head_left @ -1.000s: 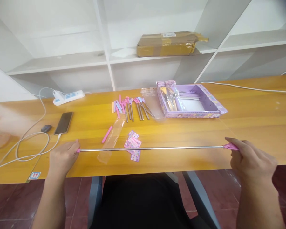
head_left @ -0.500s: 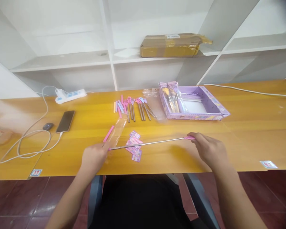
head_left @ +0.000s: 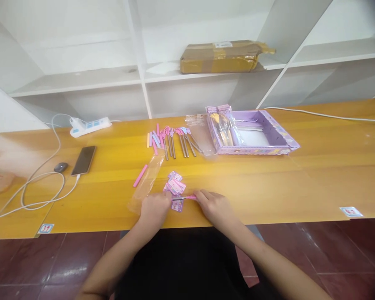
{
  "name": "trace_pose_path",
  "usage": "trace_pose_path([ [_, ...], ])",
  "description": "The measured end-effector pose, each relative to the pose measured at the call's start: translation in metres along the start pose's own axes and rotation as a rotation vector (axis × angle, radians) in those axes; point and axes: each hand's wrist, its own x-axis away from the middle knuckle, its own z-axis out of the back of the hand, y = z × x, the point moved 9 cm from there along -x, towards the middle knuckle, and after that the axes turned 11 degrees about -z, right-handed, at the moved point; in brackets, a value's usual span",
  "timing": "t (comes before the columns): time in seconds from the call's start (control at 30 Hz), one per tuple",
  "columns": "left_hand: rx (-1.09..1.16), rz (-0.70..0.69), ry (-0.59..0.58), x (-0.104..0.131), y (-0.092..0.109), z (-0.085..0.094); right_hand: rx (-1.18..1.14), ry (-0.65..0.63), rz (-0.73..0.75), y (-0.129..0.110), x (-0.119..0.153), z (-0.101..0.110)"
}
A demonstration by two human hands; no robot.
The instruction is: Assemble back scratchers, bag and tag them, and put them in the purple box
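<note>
Between my two hands lies a telescopic back scratcher (head_left: 178, 199), now short, its metal rod level above the table. My left hand (head_left: 156, 209) is closed around its left end. My right hand (head_left: 215, 207) grips the pink end, and its fingers hide the tip. Just behind and under the rod is a loose pile of printed cards (head_left: 176, 185). A clear plastic sleeve (head_left: 147, 179) lies beyond my left hand, with a pink tube (head_left: 140, 175) beside it. Farther back are several back scratchers (head_left: 171, 143) with pink and blue claw heads, next to several coloured tubes (head_left: 153, 141).
A purple open box (head_left: 256, 149) holding bagged scratchers stands at the back right. To the left are a phone (head_left: 84, 160) on a cable, a mouse (head_left: 61, 167) and a power strip (head_left: 90, 126). A taped carton (head_left: 221, 58) sits on the shelf.
My hands have come together, the right one moving far left and the left one slightly right. The back scratcher has collapsed from a long rod to a short one.
</note>
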Motion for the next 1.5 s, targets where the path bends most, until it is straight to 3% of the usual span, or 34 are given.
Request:
trace_pose_path([
  [0.4, 0.007, -0.052, 0.161, 0.001, 0.000, -0.005, -0.237, -0.097, -0.068, 0.014, -0.003, -0.006],
  [0.6, 0.004, -0.146, 0.347, 0.020, 0.005, 0.014, -0.643, -0.189, -0.175, 0.030, -0.009, -0.004],
  [0.73, -0.070, -0.147, 0.502, 0.042, -0.021, 0.032, -0.758, -0.183, -0.243, 0.038, -0.010, -0.004],
  [0.83, -0.096, -0.018, 0.568, 0.057, -0.060, 0.036, -0.870, -0.111, -0.340, 0.048, -0.011, 0.001],
  [0.97, -0.077, 0.120, 0.484, 0.066, -0.093, 0.024, -1.043, 0.047, -0.459, 0.064, -0.009, 0.017],
  [1.13, -0.001, 0.202, 0.386, 0.066, -0.102, 0.012, -1.249, 0.206, -0.547, 0.082, -0.002, 0.025],
  [1.33, 0.367, 0.151, 0.378, 0.056, -0.109, -0.003, -1.522, 0.388, -0.687, 0.105, 0.010, 0.014],
  [1.5, 0.506, 0.148, 0.445, 0.052, -0.117, -0.008, -1.604, 0.369, -0.693, 0.106, 0.012, 0.018],
])
